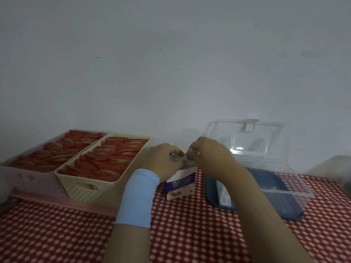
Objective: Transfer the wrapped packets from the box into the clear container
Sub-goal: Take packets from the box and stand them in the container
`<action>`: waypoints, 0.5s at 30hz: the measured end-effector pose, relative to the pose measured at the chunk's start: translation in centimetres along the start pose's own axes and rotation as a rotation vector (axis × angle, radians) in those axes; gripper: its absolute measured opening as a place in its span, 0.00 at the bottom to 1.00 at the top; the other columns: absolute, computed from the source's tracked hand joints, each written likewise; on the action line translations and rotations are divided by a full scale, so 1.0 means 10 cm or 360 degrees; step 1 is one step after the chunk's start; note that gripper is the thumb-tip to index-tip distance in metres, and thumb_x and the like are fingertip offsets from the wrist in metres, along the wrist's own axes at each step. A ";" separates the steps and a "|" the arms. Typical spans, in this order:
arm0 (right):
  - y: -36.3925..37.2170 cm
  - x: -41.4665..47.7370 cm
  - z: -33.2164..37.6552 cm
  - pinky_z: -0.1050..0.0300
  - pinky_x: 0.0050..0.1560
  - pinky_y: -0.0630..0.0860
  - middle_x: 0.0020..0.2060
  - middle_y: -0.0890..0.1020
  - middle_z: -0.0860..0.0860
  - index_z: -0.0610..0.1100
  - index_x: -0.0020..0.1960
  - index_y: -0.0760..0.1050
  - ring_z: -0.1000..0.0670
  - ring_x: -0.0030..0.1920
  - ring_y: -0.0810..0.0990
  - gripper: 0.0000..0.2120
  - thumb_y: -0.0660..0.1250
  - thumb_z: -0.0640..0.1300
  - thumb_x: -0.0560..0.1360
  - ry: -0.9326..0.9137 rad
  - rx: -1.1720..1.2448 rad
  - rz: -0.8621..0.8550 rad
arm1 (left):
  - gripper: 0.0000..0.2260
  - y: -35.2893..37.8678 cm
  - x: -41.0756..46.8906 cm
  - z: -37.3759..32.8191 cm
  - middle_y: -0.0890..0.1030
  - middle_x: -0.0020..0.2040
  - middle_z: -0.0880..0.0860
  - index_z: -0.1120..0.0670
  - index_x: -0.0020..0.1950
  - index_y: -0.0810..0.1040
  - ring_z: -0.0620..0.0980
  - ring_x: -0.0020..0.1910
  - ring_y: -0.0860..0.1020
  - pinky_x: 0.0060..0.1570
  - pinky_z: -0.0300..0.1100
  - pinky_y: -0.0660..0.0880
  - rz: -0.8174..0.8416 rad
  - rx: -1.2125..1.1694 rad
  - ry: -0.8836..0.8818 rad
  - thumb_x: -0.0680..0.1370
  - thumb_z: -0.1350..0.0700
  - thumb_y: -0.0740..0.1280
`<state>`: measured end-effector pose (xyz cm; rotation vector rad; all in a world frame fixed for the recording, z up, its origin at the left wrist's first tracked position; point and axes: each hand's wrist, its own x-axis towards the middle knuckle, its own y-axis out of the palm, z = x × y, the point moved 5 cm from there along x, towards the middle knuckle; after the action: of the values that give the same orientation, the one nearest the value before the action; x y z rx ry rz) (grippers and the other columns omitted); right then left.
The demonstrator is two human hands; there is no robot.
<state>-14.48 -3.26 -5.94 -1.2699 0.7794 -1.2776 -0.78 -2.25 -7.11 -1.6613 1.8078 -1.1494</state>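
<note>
Pinching one pale wrapped packet (187, 158) from both sides: left hand (165, 158) and right hand (208, 154), fingers curled, directly above the open box (180, 185). Clear container (284, 192), lid raised, sits just right of box, nearer right hand; contents not discernible. Cream basket (91, 187) at left holds red sachets (106, 160).

A wrapped packet (187, 160) is pinched between the left hand (165, 160) and the right hand (209, 158), just above the open purple-and-white box (180, 186); its detail is lost to blur. A pale blue wristband (138, 196) is worn on the left forearm. The clear container (266, 188) is seen to the right of the box, lid raised, dark blue base beneath. At left, red packets (114, 158) are packed into a cream basket (91, 188), and more into a pink basket (28, 179) touching it. The bench (190, 234) is covered in red checked cloth.
</note>
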 end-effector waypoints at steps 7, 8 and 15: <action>-0.24 -0.09 -0.06 0.65 0.41 0.74 0.39 0.80 0.61 0.54 0.53 0.81 0.62 0.37 0.77 0.06 0.71 0.49 0.77 -0.0061 0.1000 -0.0618 | 0.06 -0.11 0.04 -0.07 0.82 0.34 0.49 0.51 0.40 0.81 0.50 0.35 0.80 0.36 0.42 0.76 -0.0367 -0.0546 0.0054 0.76 0.55 0.69; -0.24 -0.08 -0.07 0.65 0.42 0.74 0.40 0.81 0.61 0.55 0.55 0.80 0.62 0.38 0.78 0.08 0.72 0.50 0.76 -0.0026 0.1078 -0.0628 | 0.04 -0.14 0.04 -0.05 0.84 0.36 0.49 0.51 0.43 0.82 0.50 0.36 0.83 0.38 0.44 0.79 -0.0408 -0.0658 0.0036 0.77 0.56 0.69; 0.08 0.00 -0.06 0.55 0.46 0.80 0.43 0.85 0.56 0.53 0.48 0.85 0.54 0.44 0.81 0.08 0.73 0.56 0.74 0.0169 0.0041 0.0072 | 0.05 -0.16 0.07 0.16 0.82 0.44 0.50 0.53 0.52 0.73 0.45 0.32 0.82 0.40 0.45 0.79 -0.0352 -0.0716 -0.0161 0.80 0.61 0.59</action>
<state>-14.82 -3.53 -6.83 -1.1650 0.8597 -1.3227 1.36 -3.27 -6.58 -2.1746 1.9553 -0.7536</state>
